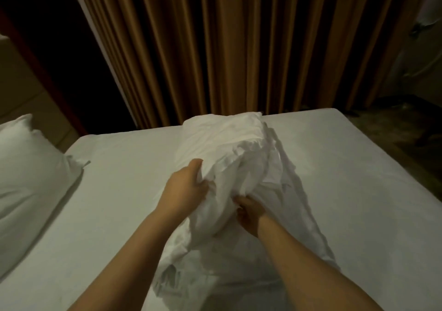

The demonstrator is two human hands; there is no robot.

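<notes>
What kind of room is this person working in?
Most likely a bedroom, possibly a hotel room. There is a bed with a plain white sheet, a white pillow on its left side and long brown curtains behind. The left hand and right hand grip a pillowcase.

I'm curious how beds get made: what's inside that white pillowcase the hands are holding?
The pillowcase bulges full at its far end, probably a pillow, but cloth covers it entirely. The left hand and right hand grip its bunched near part.
</notes>
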